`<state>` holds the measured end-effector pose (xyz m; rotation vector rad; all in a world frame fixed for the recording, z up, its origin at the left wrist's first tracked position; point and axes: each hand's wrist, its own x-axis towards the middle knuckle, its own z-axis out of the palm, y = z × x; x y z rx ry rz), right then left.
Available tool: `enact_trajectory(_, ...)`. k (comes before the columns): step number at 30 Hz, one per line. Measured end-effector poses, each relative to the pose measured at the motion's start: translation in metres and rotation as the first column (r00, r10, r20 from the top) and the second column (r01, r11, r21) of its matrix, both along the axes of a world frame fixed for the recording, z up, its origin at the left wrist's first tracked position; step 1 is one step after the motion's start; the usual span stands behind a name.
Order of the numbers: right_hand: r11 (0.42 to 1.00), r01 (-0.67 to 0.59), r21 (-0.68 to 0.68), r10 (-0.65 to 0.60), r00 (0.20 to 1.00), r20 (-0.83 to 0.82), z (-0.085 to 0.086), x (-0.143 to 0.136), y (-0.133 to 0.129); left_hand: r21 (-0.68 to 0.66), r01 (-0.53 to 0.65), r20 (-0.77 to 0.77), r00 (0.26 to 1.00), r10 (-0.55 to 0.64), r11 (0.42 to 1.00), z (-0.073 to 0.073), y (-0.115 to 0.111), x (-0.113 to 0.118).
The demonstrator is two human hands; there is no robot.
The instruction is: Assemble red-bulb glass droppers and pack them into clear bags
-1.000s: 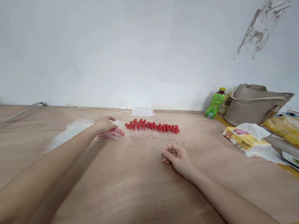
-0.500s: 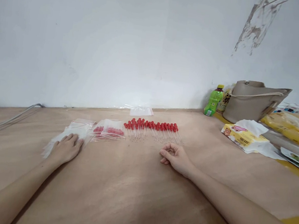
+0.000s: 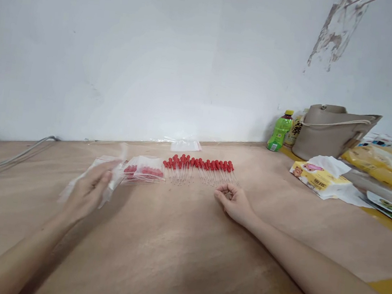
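Note:
My left hand point(image 3: 89, 191) is raised, its thumb and fingers closed on a clear zip bag point(image 3: 117, 170) that is smeared by motion. Beneath it lies a stack of similar flat bags point(image 3: 75, 182). To the right of that stack, filled bags point(image 3: 148, 171) hold red-bulbed droppers. Loose droppers point(image 3: 211, 165) with red bulbs and thin clear stems lie in a row, bulbs toward the wall. My right hand point(image 3: 234, 203) rests just in front of the row's right end, fingers loosely curled, with nothing visible in them.
At the wall lies another clear bag point(image 3: 185, 145). On the right stand a green bottle point(image 3: 279, 132), a grey-beige bag point(image 3: 322, 134) and a yellow tissue pack point(image 3: 321, 177), with yellow packages point(image 3: 386, 165) behind. A grey cable point(image 3: 16, 156) runs along the left. Brown paper point(image 3: 155, 247) covers the table.
My left hand has risen from lying flat on the bag stack and now holds a zip bag. My right hand has shifted slightly right and away from me.

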<state>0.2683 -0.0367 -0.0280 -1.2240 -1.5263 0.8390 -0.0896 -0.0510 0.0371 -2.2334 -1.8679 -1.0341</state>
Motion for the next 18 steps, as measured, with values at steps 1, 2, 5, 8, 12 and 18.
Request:
enact_trajectory(1,0.997,0.037,0.068,-0.042,0.997,0.067,-0.001,0.003,0.003,-0.055,0.181,-0.039,0.982,-0.183,0.982,0.0,-0.007,0.014)
enact_trajectory(2,0.99,0.076,0.123,-0.091,0.988,0.127,-0.003,0.007,0.006,-0.146,0.321,-0.094,0.937,-0.337,0.936,-0.002,-0.014,0.029)
enact_trajectory(5,0.957,0.206,0.205,-0.256,0.932,0.258,-0.005,0.022,0.018,-0.371,0.5,-0.191,0.783,-0.592,0.782,-0.015,-0.029,0.064)
enact_trajectory(8,0.911,0.337,0.238,-0.401,0.857,0.324,-0.002,0.04,0.038,-0.443,0.515,-0.268,0.705,-0.657,0.734,-0.028,-0.034,0.079)
enact_trajectory(12,0.852,0.516,0.091,-0.517,0.8,0.304,0.003,0.063,0.079,-0.457,0.518,-0.311,0.669,-0.675,0.723,-0.032,-0.03,0.081)
enact_trajectory(18,0.852,0.524,0.0,-0.508,0.826,0.243,0.002,0.064,0.132,-0.442,0.559,-0.286,0.653,-0.701,0.701,-0.031,-0.028,0.089)
